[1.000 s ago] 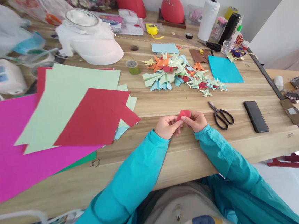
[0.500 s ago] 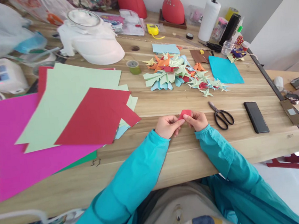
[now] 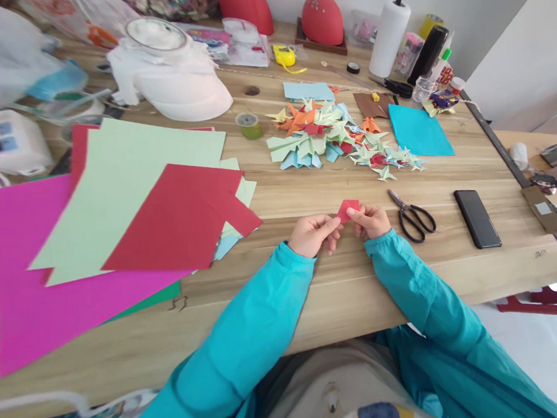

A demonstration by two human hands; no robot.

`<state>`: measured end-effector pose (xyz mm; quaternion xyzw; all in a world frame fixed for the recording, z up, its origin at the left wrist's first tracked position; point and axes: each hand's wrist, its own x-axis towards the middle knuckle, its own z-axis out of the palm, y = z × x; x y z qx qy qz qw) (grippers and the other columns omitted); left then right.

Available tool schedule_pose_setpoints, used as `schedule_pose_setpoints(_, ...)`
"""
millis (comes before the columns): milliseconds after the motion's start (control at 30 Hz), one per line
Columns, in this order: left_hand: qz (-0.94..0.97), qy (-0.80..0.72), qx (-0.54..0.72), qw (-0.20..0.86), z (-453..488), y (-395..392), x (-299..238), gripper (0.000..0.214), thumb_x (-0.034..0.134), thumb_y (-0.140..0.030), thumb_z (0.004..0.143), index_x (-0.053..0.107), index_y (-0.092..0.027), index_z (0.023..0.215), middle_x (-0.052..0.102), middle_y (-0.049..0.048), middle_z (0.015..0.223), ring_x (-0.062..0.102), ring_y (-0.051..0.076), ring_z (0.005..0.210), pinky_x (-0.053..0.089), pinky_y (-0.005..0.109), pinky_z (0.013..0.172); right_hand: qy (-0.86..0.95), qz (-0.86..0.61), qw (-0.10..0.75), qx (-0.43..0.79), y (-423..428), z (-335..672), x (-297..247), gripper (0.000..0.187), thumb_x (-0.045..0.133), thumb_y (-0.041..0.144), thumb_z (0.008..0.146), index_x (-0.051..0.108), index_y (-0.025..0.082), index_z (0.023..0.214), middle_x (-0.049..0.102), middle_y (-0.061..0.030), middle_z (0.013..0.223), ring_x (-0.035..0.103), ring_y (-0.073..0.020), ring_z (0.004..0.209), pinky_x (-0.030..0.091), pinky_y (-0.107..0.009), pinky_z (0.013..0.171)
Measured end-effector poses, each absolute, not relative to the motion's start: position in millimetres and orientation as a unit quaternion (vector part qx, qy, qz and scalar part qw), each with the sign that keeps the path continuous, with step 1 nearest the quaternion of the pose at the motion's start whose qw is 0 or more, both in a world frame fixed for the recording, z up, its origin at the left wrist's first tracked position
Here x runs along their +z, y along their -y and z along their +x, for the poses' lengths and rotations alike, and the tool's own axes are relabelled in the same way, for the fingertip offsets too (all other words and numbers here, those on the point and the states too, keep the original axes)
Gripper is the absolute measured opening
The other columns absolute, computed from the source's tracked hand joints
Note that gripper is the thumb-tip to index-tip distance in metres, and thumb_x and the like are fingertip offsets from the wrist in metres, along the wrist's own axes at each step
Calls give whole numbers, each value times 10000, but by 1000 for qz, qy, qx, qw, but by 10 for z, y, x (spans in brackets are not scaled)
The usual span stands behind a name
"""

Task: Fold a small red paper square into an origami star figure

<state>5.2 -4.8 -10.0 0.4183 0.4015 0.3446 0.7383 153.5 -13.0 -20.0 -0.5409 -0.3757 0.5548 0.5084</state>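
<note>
A small folded red paper piece is pinched between both hands just above the wooden table. My left hand grips its left edge with thumb and fingers closed. My right hand pinches its right side. Both arms wear teal sleeves. Black scissors lie just right of my right hand.
Large sheets of red, pale green and magenta paper fan out at the left. A heap of folded paper shapes and a blue sheet lie farther back. A black phone rests at the right. Clutter lines the table's far edge.
The red paper piece has been turned and raised slightly between the fingers; my right hand has shifted a little up and away. The rest of the table is unchanged.
</note>
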Motion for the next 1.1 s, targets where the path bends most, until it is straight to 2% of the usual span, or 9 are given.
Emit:
schedule_pose_setpoints(200, 427, -410, 357, 723, 51, 53, -108, 422, 731, -500, 538, 551, -119, 550, 529, -24, 426, 453, 75, 282, 338, 195, 262, 357, -533, 529, 555, 147, 1506, -197, 469, 711, 517, 564, 421, 174, 430, 460, 53, 318, 362, -47, 271, 225, -187, 292)
schedule_pose_setpoints(600, 335, -390, 343, 786, 23, 26, -57, 394, 699, -467, 587, 624, -82, 631, 577, 22, 483, 503, 111, 325, 377, 221, 286, 356, -523, 540, 554, 125, 1535, -190, 466, 716, 511, 561, 406, 181, 451, 465, 64, 328, 376, -52, 268, 223, -193, 289)
schedule_pose_setpoints(833, 406, -404, 341, 746, 36, 49, -84, 389, 737, -465, 550, 603, -106, 617, 557, -4, 482, 492, 87, 328, 379, 200, 296, 364, -522, 538, 552, 128, 1519, -180, 467, 717, 504, 565, 401, 181, 446, 460, 64, 335, 369, -50, 272, 221, -195, 289)
schedule_pose_setpoints(1000, 469, -406, 346, 704, 42, 67, -90, 387, 703, -484, 589, 596, -112, 615, 544, -10, 469, 483, 84, 322, 380, 202, 296, 348, -518, 539, 566, 117, 1530, -192, 417, 676, 536, 601, 488, 172, 524, 499, 47, 394, 398, -60, 317, 280, -200, 322)
schedule_pose_setpoints(1100, 485, -395, 317, 713, 47, 79, -94, 383, 696, -482, 599, 582, -117, 598, 548, -7, 472, 496, 88, 334, 395, 203, 309, 370, -513, 539, 556, 125, 1531, -196, 354, 724, 472, 569, 569, 160, 625, 555, 36, 468, 417, -61, 351, 308, -201, 346)
